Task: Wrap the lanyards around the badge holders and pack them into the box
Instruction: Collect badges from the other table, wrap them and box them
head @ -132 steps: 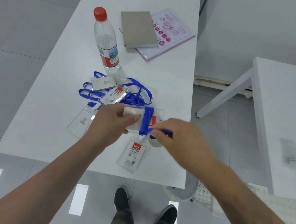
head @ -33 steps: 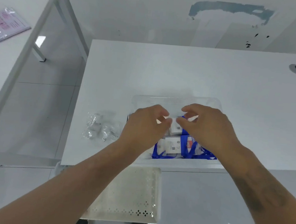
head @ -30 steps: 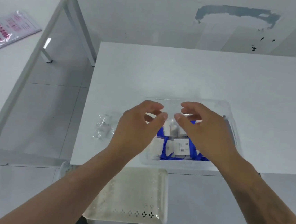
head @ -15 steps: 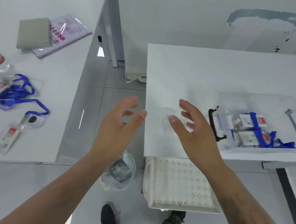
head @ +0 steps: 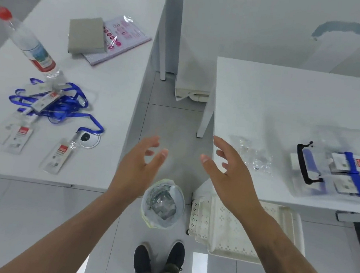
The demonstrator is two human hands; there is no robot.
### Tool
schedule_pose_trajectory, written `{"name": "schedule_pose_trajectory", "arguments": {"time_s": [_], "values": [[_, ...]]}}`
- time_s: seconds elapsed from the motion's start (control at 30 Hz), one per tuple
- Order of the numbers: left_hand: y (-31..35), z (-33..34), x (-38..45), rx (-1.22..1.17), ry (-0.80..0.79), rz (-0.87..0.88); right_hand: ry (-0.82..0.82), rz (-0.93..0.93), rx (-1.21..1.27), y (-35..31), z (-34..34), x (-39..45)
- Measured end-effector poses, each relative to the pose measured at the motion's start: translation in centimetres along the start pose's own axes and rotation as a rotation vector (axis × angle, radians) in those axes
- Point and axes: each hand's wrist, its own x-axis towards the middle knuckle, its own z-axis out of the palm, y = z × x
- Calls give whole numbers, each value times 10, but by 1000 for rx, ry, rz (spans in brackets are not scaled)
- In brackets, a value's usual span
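Both hands have left the box [head: 333,173] at right; left hand [head: 137,167] and right hand [head: 229,174] hang empty, fingers apart; unwrapped badge holders [head: 56,154] wait lower left.

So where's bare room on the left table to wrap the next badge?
Bare: the strip between the tangled lanyards and the left table right edge, below the booklet. Crowded: around the water bottle and the loose badge holders.

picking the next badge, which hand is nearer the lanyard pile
Left. The left hand hangs off the table edge right of the lanyard pile; the right hand is farther right.
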Motion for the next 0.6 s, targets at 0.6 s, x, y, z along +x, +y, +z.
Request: {"name": "schedule_pose_trajectory", "arguments": {"time_s": [0.6], "values": [[-196, -193, 53, 428, 94, -228, -248, -37, -250, -91, 279, 52]]}}
